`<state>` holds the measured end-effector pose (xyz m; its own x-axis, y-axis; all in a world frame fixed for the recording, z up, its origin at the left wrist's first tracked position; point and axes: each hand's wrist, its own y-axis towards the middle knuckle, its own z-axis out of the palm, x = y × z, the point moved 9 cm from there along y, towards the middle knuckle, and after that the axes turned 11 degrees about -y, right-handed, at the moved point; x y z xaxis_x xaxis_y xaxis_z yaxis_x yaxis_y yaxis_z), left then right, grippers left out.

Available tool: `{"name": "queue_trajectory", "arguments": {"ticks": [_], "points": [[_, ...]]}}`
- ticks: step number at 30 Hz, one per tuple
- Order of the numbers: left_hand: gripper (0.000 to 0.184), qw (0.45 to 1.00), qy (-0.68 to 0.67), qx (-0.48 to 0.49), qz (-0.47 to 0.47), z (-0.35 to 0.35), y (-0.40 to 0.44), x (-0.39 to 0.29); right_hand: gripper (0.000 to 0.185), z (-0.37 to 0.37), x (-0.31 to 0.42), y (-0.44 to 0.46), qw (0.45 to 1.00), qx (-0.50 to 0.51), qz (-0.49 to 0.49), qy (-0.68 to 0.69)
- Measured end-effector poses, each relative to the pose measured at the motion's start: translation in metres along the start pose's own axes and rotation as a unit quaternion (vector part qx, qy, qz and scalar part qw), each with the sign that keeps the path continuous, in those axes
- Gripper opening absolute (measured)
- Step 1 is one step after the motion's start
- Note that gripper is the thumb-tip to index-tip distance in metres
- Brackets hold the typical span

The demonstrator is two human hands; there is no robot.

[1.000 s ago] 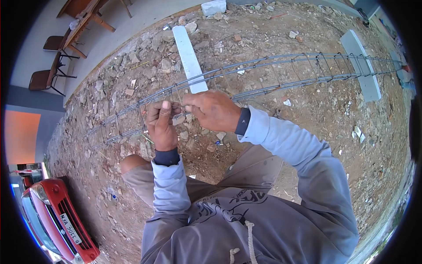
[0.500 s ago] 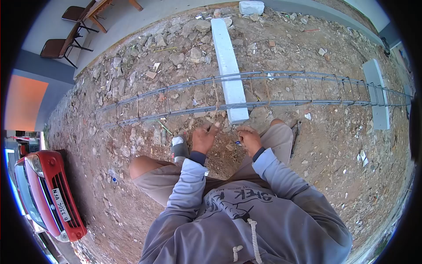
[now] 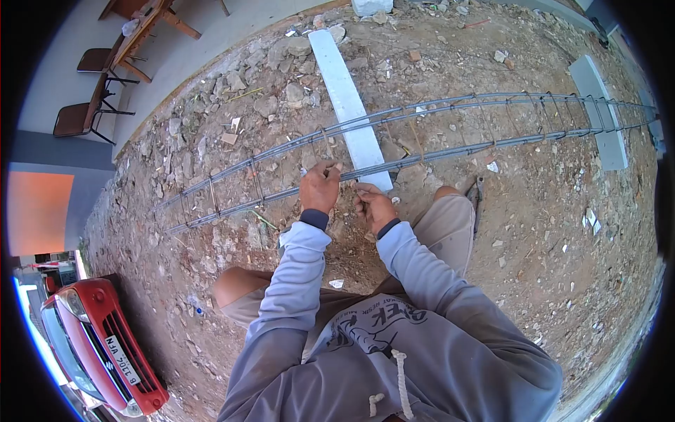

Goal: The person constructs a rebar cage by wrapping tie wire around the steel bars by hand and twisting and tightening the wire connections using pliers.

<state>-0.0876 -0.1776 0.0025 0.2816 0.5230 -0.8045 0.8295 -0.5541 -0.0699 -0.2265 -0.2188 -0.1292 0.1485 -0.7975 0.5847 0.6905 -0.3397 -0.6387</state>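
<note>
A long rebar cage (image 3: pixel 271 198) of paired steel bars and thin square stirrups runs across the head view. It rests on a pale block beam (image 3: pixel 349 112) and, at the right, on a second pale block (image 3: pixel 599 116). My left hand (image 3: pixel 320 188) is at the cage's nearer bars, fingers curled, covering part of them beside a stirrup; what they grip is hidden. My right hand (image 3: pixel 376 208) is just below the same bars, by the beam's near end, its fingertips pinched. Anything between them is too small to make out.
Pincers (image 3: pixel 477 200) lie on the ground beside my right knee. Rubble and stones (image 3: pixel 295 95) cover the rough soil. A red car (image 3: pixel 105 344) stands at lower left. Chairs (image 3: pixel 79 114) and a wooden table (image 3: pixel 140 35) are on the paved floor at upper left.
Both hands have moved up toward the cage, and the left now overlaps its nearer bars. The view has tilted, so the cage slants more.
</note>
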Motion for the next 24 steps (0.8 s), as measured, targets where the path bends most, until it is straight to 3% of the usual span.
{"name": "queue_trajectory", "arguments": {"ticks": [3,6,9,12,18,24], "points": [[0.028,0.991,0.128,0.035,0.028,0.018,0.017,-0.005,0.026,0.005,-0.001,0.002,0.999,-0.001,-0.009,0.031],[0.030,0.985,0.161,0.064,-0.002,0.026,0.028,-0.001,0.026,0.012,0.003,0.012,0.999,0.007,-0.017,0.046],[0.031,0.974,0.210,0.086,0.025,0.032,0.036,0.000,0.025,0.020,0.001,0.018,0.998,-0.001,-0.014,0.065],[0.031,0.978,0.159,0.135,-0.026,0.034,0.043,0.008,0.021,0.023,0.001,0.025,0.997,0.011,-0.014,0.072],[0.033,0.996,0.073,0.052,-0.011,0.013,0.045,0.015,0.008,0.028,-0.004,0.026,0.998,-0.023,0.055,0.036],[0.030,0.998,-0.025,0.049,-0.043,0.002,0.023,0.011,0.008,0.031,-0.003,0.029,0.996,-0.011,0.085,0.003]]}}
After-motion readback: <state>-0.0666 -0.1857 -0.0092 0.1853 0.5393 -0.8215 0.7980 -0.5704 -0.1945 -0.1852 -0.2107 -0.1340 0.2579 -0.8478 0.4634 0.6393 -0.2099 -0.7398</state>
